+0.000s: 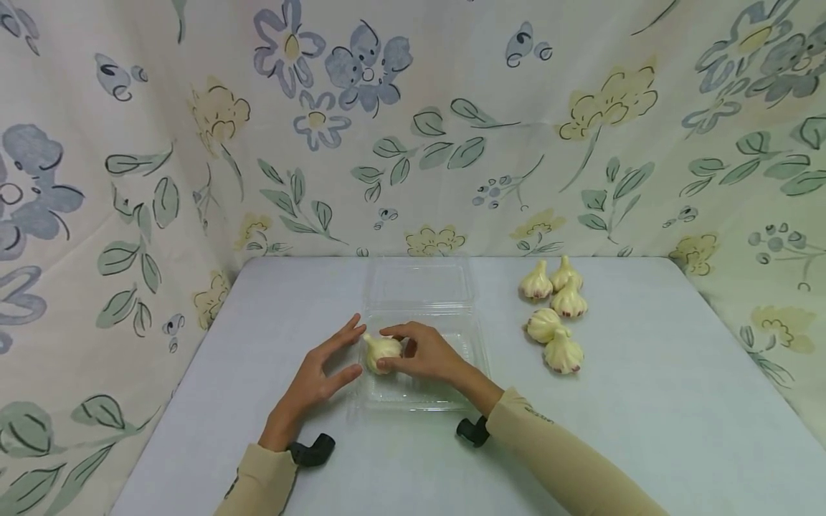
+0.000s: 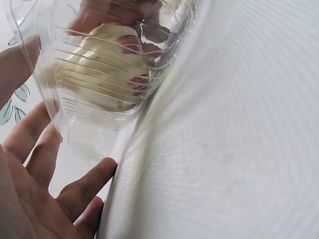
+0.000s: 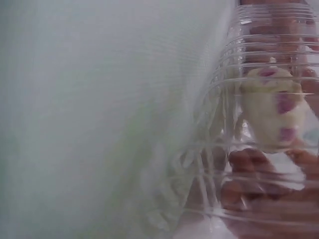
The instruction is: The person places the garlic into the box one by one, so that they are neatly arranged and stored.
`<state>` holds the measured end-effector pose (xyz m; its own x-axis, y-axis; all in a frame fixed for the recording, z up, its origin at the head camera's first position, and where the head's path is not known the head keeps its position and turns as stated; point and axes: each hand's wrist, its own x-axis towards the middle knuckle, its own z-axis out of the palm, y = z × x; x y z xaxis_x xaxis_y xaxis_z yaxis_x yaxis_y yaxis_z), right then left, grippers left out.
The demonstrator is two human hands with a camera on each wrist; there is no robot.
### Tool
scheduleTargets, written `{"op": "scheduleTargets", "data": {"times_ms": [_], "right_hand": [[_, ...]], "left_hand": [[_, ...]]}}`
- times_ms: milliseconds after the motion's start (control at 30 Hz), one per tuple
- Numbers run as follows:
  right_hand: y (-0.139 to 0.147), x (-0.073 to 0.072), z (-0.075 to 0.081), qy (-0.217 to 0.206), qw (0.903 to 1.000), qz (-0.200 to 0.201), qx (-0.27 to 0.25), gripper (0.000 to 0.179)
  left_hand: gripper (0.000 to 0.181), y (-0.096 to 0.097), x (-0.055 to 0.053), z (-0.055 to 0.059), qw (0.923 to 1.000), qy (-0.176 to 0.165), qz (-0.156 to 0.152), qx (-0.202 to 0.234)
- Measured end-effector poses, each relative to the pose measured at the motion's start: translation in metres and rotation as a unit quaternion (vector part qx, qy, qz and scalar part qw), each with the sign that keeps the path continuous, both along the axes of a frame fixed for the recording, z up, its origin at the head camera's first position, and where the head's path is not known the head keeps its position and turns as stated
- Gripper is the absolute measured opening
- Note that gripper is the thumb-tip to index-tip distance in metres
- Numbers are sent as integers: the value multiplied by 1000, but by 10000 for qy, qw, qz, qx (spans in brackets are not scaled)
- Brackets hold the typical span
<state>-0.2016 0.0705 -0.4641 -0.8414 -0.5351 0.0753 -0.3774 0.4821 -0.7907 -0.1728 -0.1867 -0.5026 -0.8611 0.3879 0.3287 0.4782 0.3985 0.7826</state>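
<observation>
Clear container (image 1: 393,394): cut by the top edge, left wrist view.
Garlic bulb (image 1: 382,351): partly covered by the right hand (image 1: 424,351), head view; blurred, right wrist view.
Left hand (image 1: 316,376): cut by the left edge, left wrist view.
Right sleeve (image 1: 568,455): cut by the bottom edge, head view; dark marking (image 1: 538,413) too small to read.
Rear bulb (image 1: 564,269): partly hidden by front bulb (image 1: 571,301).

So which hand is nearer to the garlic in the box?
Right: the right hand holds the garlic; the left hand is to its left, beside the box, not touching the garlic.
</observation>
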Motion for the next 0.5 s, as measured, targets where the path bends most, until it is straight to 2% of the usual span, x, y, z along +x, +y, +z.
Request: {"op": "scheduleTargets", "data": {"times_ms": [233,500], "right_hand": [[4,-1,0,-123,9995,287,10,63],[9,-1,3,-338,9986,403,-52,55]], "left_hand": [[64,1,0,1,10000,86,15,15],[63,1,-1,0,9999,138,-13,85]]}}
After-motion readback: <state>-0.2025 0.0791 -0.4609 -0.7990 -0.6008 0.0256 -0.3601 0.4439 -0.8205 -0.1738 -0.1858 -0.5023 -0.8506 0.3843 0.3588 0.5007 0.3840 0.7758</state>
